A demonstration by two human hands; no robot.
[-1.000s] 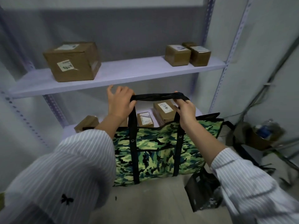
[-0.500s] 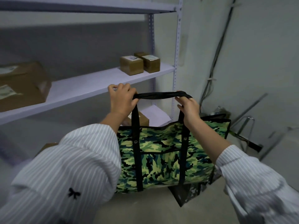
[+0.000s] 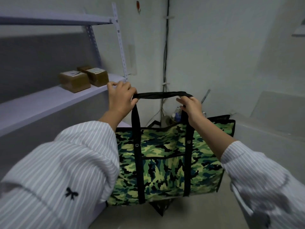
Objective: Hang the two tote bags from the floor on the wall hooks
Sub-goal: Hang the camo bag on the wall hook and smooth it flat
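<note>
A green camouflage tote bag [image 3: 166, 161] with black straps hangs in the air in front of me. Its black handle [image 3: 162, 95] is stretched level between my hands. My left hand [image 3: 121, 96] grips the handle's left end and my right hand [image 3: 191, 105] grips its right end. A corner of a second, darker bag [image 3: 160, 208] shows on the floor just below the camouflage bag. High on the wall ahead is a small orange-red thing [image 3: 138, 5] that may be a hook; I cannot tell.
A white metal shelf rack [image 3: 122, 52] stands at the left, with two brown boxes [image 3: 84, 78] on its middle shelf. Cables [image 3: 165, 52] run down the room's corner. Bottles and clutter [image 3: 175, 115] sit on the floor in that corner, behind the bag.
My view has turned right and upward, from the shelves toward the room's corner. The bag has stayed lifted between both hands, and the shelf boxes have slid to the left.
</note>
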